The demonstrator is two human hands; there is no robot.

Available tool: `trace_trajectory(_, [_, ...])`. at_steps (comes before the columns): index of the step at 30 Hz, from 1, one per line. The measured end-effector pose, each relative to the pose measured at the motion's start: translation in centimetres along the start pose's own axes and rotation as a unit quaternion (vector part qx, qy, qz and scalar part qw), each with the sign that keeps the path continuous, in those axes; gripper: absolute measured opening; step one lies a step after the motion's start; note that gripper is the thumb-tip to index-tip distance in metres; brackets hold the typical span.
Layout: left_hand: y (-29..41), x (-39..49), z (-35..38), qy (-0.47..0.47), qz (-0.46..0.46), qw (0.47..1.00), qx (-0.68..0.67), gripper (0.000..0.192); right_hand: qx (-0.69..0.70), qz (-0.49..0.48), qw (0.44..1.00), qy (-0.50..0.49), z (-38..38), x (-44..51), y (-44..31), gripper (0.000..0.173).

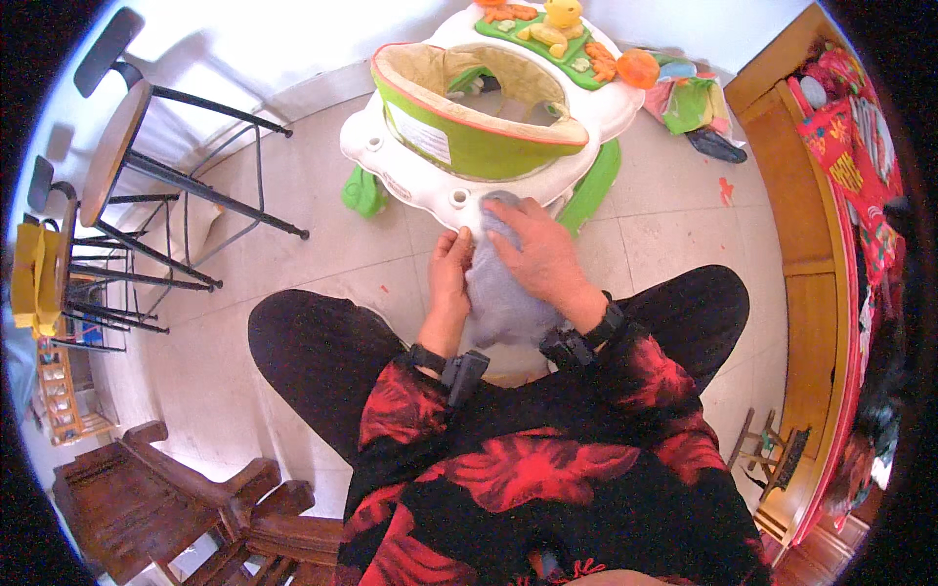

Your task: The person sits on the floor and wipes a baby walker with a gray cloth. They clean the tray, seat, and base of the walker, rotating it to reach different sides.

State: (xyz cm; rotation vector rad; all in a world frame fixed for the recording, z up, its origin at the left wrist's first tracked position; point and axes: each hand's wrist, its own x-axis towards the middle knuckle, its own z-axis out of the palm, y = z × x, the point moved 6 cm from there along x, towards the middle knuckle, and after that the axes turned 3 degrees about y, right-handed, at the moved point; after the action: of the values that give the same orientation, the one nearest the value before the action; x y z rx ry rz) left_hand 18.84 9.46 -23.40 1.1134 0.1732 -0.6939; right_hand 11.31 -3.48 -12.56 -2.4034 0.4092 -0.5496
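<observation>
A white and green baby walker [440,198] with a padded green and beige seat [484,139] stands on the floor before me. On its tray sit a green toy panel [506,31] and a yellow toy figure [560,26]. My right hand [538,249] presses a grey-blue cloth [506,293] against the near rim, beside a round hole. The cloth hangs down between my forearms. My left hand [451,267] pinches the rim's near edge with thumb and fingers, just left of the cloth.
Black metal-framed chairs [135,146] stand at the left. A dark carved wooden seat [146,498] is at the lower left. At the right are a wooden cabinet [806,315] and a small folding stool [769,454]. Colourful fabric [689,102] lies against the back wall.
</observation>
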Motion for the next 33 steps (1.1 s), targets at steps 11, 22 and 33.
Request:
trace_trajectory(11, [-1.3,0.9,-0.5,0.005,-0.028,0.999,-0.018,0.022,-0.137,0.038,0.99,-0.017,-4.4,3.6,0.9,0.034])
trace_trajectory(22, [-0.8,0.1,0.7,0.019,-0.057,0.983,-0.176,0.013,-0.08,-0.152,0.979,-0.109,0.1,5.7,-7.6,0.03])
trace_trajectory(33, [-1.3,1.0,-0.6,0.009,-0.025,1.0,-0.014,0.021,-0.134,0.064,0.988,0.047,-7.2,1.6,3.4,0.042])
